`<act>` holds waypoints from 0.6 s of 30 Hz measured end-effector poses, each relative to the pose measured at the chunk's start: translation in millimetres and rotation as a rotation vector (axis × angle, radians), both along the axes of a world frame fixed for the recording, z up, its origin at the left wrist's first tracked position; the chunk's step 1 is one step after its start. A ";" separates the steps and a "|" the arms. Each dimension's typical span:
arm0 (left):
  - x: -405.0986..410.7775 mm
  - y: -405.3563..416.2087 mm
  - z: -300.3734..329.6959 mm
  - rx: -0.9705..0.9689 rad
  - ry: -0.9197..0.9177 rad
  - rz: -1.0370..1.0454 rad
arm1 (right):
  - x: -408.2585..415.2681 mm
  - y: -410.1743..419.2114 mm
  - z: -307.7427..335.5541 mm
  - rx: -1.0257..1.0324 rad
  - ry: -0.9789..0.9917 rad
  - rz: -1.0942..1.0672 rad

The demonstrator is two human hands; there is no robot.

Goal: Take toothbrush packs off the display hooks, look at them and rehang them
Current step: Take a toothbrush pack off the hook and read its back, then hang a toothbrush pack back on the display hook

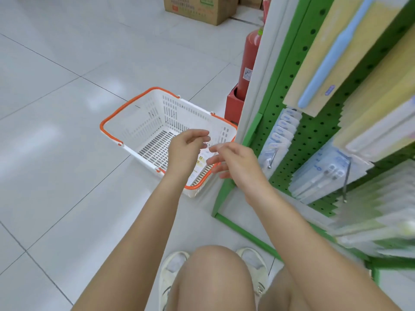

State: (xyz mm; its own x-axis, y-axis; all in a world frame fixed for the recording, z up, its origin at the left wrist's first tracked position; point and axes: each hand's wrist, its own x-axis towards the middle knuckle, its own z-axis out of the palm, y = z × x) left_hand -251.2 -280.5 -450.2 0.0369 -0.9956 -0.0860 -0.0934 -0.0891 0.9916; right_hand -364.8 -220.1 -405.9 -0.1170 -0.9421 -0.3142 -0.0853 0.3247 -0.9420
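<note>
I am crouched by a green pegboard display [314, 135] hung with toothbrush packs. A yellow pack with a pale blue toothbrush [325, 52] hangs at the top. Small blue-white packs [280, 131] hang on a low hook, and more clear packs [318, 173] hang to their right. My left hand [187, 145] hovers over a white basket [157, 117], fingers loosely curled, holding nothing. My right hand [233, 160] is beside it with spread fingers, also holding nothing. A white printed pack [202, 162] shows between my hands, inside the basket.
The basket with orange handles stands on the pale tiled floor left of the display. A red fire extinguisher [249, 59] stands behind the display's end post. A cardboard box [197, 7] sits far back. My knees and white shoes are at the bottom.
</note>
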 end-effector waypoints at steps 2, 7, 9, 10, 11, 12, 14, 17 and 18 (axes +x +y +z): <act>-4.8 19.0 34.1 -0.070 0.037 -0.029 | -4.6 12.5 16.5 -0.082 -0.021 -0.027; -30.0 45.4 108.4 -0.186 0.064 -0.101 | -34.6 31.7 71.2 -0.385 -0.043 -0.266; -48.2 49.0 130.6 -0.240 0.073 -0.119 | -46.9 37.1 88.6 -0.543 -0.008 -0.389; -58.2 48.7 139.1 -0.264 0.070 -0.127 | -51.9 39.2 95.5 -0.608 0.012 -0.430; -68.2 48.0 147.3 -0.283 0.060 -0.133 | -56.4 40.6 101.1 -0.653 0.033 -0.449; -78.1 46.9 154.9 -0.296 0.051 -0.142 | -60.0 40.8 106.3 -0.677 0.055 -0.444; -95.0 42.3 167.7 -0.317 0.037 -0.172 | -66.1 37.9 115.2 -0.699 0.122 -0.398; -114.6 28.3 186.6 -0.312 0.055 -0.224 | -72.2 29.7 128.4 -0.690 0.283 -0.347; -119.1 24.6 192.8 -0.304 0.055 -0.252 | -73.3 27.3 134.0 -0.665 0.322 -0.349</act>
